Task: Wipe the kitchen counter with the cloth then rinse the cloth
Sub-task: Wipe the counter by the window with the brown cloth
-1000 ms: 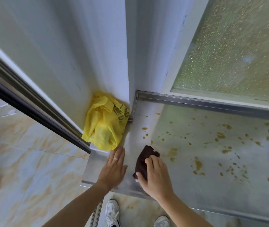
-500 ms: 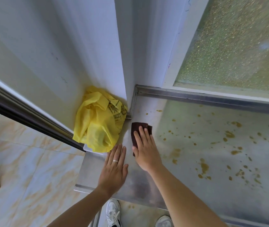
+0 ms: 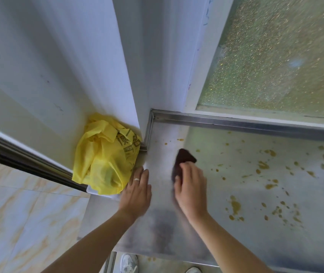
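Right hand [image 3: 191, 191] grips cloth [image 3: 183, 159]; left hand [image 3: 137, 191] flat on counter [image 3: 255, 243].

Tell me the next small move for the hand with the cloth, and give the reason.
Probably sweep the dark cloth rightward. The right hand presses it on the steel counter near the left end, where few spots show, while the yellow-brown splatters lie thick to the right. The left hand rests flat beside the yellow bag.

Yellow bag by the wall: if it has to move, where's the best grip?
Pinch the crumpled upper folds of the yellow bag, coming from above and the counter side. Walls block its far sides, and the left hand lies flat beside it.
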Tool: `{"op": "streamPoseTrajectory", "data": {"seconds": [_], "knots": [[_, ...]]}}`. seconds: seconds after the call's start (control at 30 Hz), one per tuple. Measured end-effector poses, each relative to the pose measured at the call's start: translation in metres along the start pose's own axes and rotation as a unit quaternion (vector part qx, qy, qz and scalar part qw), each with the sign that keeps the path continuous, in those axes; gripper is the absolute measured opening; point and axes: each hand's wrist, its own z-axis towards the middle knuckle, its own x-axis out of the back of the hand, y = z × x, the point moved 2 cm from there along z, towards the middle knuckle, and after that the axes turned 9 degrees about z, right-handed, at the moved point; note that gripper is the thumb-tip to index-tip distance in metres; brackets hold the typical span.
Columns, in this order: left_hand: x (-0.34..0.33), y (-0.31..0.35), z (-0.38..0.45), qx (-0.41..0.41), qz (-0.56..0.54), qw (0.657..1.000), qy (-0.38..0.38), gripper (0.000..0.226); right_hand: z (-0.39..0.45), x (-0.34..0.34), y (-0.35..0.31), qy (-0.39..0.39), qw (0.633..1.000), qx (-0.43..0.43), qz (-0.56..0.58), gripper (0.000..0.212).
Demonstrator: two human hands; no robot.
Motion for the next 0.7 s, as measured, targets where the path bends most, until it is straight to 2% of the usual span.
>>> {"op": "streamPoseTrajectory", "data": {"seconds": [0.07,0.17,0.33,0.43,0.5,0.6,0.7], "knots": [[-0.002,0.003,0.010,-0.001,0.026,1.000,0.008,0.050,-0.014,-0.014,-0.019,-0.075,0.996,0.036,-0.026,0.045],[-0.014,0.003,0.024,-0.040,0.110,0.993,0.005,0.056,-0.026,-0.050,-0.022,-0.133,0.989,0.057,-0.013,0.059],[-0.025,0.002,0.045,-0.035,0.129,0.991,-0.015,0.044,-0.011,-0.082,-0.018,-0.141,0.986,0.070,-0.051,0.064],[-0.020,0.013,0.061,0.061,0.017,0.998,-0.014,0.048,0.013,-0.090,-0.017,-0.130,0.988,0.072,-0.048,0.060],[-0.016,0.018,0.067,0.132,-0.045,0.990,-0.004,0.049,0.030,-0.091,-0.014,-0.123,0.988,0.084,-0.038,0.058],[-0.018,0.021,0.068,0.146,-0.015,0.989,0.000,0.052,0.053,-0.091,-0.007,-0.139,0.985,0.102,-0.015,0.061],[-0.018,0.022,0.070,0.162,0.002,0.987,0.013,0.045,0.082,-0.097,-0.005,-0.144,0.986,0.083,0.000,0.062]]}}
